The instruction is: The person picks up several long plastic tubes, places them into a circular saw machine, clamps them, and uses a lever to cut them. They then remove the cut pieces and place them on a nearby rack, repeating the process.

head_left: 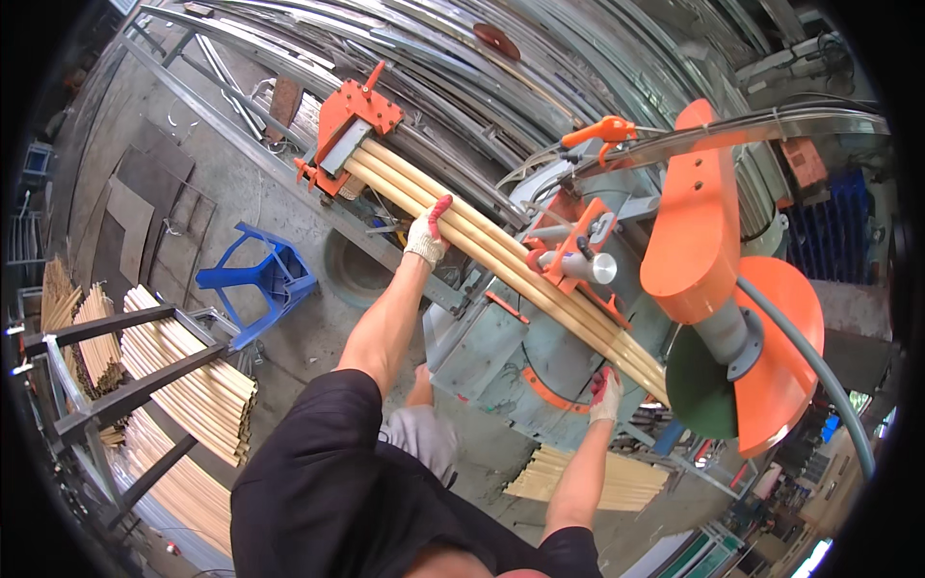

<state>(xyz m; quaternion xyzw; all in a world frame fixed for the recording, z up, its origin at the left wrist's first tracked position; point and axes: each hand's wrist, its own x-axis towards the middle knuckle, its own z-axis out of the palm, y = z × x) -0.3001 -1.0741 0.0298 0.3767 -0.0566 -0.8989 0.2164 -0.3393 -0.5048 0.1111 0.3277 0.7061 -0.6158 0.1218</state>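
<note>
Side by side, a row of long tan tubes (pixel 496 260) lay slantwise over the green-grey saw table (pixel 472 358). They overhung its left edge as far as an orange end stop (pixel 356 111), and at the right edge they ran close to the dark disc (pixel 699 385) beside the orange guard (pixel 782 328).

The tubes looked stiff and smooth: probably light singly, more awkward as a set, and apt to slide against one another. Their slim walls, if hollow, might dent under a hard pinch. The better hold seemed to be around the whole row on the overhanging stretch, well away from the disc.

The gloved left hand (pixel 427 234) was closed on the tubes there, its red-coated tip over the row and some fingers hidden; that arm reached far forward, nearly straight. The gloved right hand (pixel 605 393) was at the table's near edge, toward the right corner, fingers pointing at the row. Whether it gripped, touched or merely neighboured the tubes could not be told. The right forearm angled up from below.
</note>
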